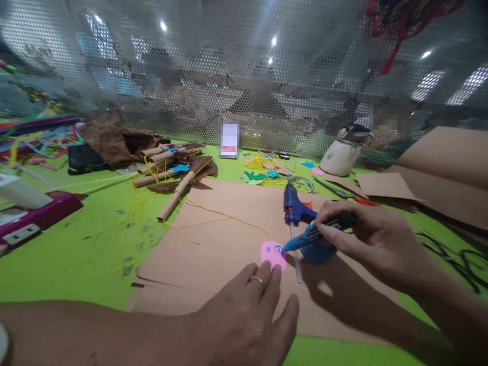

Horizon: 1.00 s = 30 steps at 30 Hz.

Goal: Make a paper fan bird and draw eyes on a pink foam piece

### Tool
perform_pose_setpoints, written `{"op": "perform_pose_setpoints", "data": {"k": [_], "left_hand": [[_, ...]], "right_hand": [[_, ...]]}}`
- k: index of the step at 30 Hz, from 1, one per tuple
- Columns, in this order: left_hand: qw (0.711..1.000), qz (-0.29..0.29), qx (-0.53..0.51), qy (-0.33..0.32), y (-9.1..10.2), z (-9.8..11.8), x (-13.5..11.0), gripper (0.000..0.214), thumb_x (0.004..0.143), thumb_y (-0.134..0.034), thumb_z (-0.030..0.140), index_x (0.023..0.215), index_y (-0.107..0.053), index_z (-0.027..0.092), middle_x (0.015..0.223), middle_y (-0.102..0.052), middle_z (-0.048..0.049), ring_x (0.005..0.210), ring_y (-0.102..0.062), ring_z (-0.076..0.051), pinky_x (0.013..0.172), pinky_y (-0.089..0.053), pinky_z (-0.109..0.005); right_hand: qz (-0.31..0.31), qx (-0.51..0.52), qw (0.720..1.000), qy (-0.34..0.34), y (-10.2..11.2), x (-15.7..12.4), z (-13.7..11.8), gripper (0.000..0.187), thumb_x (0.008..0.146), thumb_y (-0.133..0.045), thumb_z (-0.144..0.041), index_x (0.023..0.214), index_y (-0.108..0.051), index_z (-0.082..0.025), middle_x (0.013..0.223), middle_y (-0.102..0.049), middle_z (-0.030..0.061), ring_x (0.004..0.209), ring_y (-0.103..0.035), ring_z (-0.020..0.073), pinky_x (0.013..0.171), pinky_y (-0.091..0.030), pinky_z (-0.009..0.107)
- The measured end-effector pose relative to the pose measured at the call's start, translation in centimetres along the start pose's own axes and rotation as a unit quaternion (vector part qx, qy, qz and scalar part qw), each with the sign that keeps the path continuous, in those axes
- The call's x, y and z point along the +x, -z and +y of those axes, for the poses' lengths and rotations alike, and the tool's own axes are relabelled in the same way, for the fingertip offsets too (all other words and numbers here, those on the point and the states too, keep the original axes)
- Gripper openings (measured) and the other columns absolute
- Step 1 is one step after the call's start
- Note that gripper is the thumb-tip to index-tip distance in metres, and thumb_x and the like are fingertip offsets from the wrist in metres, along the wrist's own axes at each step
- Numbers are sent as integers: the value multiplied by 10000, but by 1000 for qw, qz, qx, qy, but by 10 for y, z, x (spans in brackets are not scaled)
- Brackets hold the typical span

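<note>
My right hand is closed around a blue marker pen, its tip touching a small pink paper shape that carries blue marks. My left hand lies flat with fingers stretched out, its fingertips holding down the near edge of the pink shape; a gold ring sits on one finger. Both rest on a brown cardboard sheet over a green table. A blue glue gun stands just behind the pen, with a glue stick trailing toward me.
Rolled brown paper broom shapes and yellow strands lie at the back left, near a brown cloth. A pink stapler-like tool sits far left. A white jar, cardboard pieces and black wire are on the right.
</note>
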<state>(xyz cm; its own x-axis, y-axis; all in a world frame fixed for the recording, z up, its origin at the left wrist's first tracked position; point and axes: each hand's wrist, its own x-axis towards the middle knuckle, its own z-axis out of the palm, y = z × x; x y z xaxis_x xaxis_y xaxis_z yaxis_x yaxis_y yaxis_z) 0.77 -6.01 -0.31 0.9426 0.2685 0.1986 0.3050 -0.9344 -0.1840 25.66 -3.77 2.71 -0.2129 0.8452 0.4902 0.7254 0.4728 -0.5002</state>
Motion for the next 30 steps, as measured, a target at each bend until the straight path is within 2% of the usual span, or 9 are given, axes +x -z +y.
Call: {"op": "perform_pose_setpoints", "data": {"k": [3, 12, 19, 30], "left_hand": [[1000, -5, 14, -9, 0, 0, 0, 396, 910, -455, 181, 1272, -489, 24, 1228, -570, -297, 1174, -547, -383, 917, -466, -491], [999, -3, 33, -20, -2, -1, 2, 410, 900, -452, 199, 1267, -488, 19, 1221, -568, -309, 1154, -557, -403, 895, -485, -505], [999, -6, 28, -22, -3, 0, 0, 425, 899, -425, 207, 1271, -492, 13, 1230, -556, -319, 1172, -539, -412, 902, -482, -516], [999, 7, 30, -17, -2, -1, 1, 449, 885, -433, 246, 1264, -499, 15, 1222, -567, -311, 1165, -546, -407, 908, -483, -508]], "right_hand": [[26, 11, 1000, 2, -1, 1, 0, 70, 831, -626, -293, 861, -650, -236, 796, -695, 7, 633, -633, 141, 582, -509, 250], [-22, 4, 1000, -8, -5, 0, 1, 83, 848, -606, -283, 891, -654, -230, 845, -710, 20, 732, -652, 166, 630, -489, 268], [-18, -15, 1000, 9, -1, 2, -3, 67, 844, -602, -282, 835, -642, -230, 767, -689, 0, 635, -623, 131, 575, -463, 244], [-5, -17, 1000, 25, -3, 2, -3, 51, 840, -611, -263, 865, -642, -230, 805, -702, 0, 675, -638, 133, 585, -480, 229]]}}
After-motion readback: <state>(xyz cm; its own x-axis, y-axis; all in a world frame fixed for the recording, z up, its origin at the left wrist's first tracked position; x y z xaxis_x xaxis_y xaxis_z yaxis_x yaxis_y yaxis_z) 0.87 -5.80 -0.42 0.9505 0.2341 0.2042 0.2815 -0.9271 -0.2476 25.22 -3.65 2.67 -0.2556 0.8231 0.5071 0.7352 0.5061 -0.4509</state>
